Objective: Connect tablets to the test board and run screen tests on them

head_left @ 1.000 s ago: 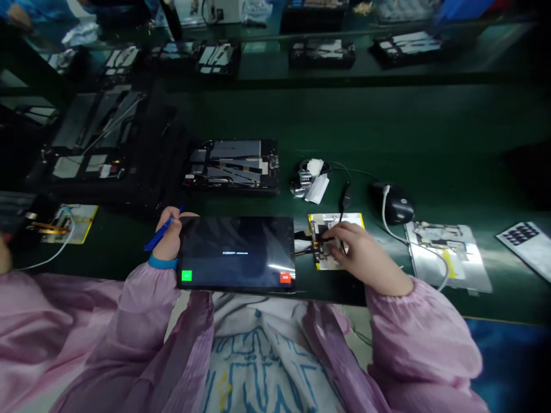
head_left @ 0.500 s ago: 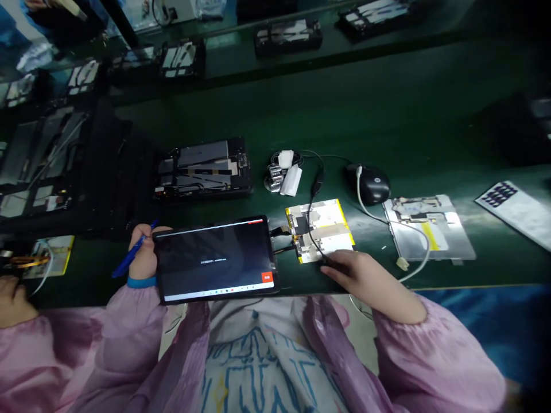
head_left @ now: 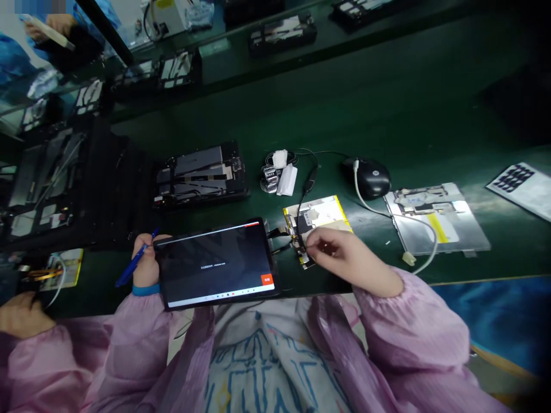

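A black tablet with a lit screen and a red button lies at the near edge of the green bench. My left hand grips its left edge and also holds a blue pen. Flat cables run from the tablet's right side to a small yellow-edged circuit board. My right hand rests over that board, fingers pinched at the black cable connector near the board's left end.
An opened tablet chassis lies behind the tablet. A black mouse, a metal back plate with a white cable, a counter with white pieces and a sticker sheet sit right. Another person's hand is at left.
My right hand moved from the bench edge up onto the circuit board and pinched at its connector. The view shifted slightly; my left hand stays on the tablet.
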The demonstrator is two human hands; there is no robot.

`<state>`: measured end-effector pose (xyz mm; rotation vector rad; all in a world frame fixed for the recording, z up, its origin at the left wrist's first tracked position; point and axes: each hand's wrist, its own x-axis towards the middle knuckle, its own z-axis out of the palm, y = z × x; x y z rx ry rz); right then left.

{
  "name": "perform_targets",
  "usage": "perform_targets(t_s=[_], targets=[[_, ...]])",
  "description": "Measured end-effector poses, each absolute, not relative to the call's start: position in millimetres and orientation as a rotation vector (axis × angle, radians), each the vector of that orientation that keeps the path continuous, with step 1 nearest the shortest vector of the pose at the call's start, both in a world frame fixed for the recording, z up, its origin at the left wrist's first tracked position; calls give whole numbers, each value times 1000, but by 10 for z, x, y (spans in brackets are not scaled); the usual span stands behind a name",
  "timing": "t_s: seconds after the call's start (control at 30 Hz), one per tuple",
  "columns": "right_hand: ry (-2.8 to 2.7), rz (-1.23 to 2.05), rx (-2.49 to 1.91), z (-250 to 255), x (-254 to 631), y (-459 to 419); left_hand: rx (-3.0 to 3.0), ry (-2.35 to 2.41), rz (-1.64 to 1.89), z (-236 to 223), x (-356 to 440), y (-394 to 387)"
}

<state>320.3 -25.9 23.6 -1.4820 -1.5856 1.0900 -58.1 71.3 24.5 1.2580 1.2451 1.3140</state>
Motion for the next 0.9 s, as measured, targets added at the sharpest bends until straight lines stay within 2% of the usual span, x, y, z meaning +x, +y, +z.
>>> perform_targets(t_s=[0.4, 0.5, 0.7, 0.9], targets=[[-2167, 888, -1484, -26, 3299, -418, 1269, 1265, 1301, 202, -631, 721], [-2038, 946, -1446, 68, 3320, -403, 1252, 1275, 1316, 211, -619, 721], [-1381, 1169, -1276, 315, 3053, -379, 1250, 1268, 1336, 237, -597, 727], [-1548, 866, -1380, 80, 2741, -235, 1285, 1218, 1300, 238, -607, 724]])
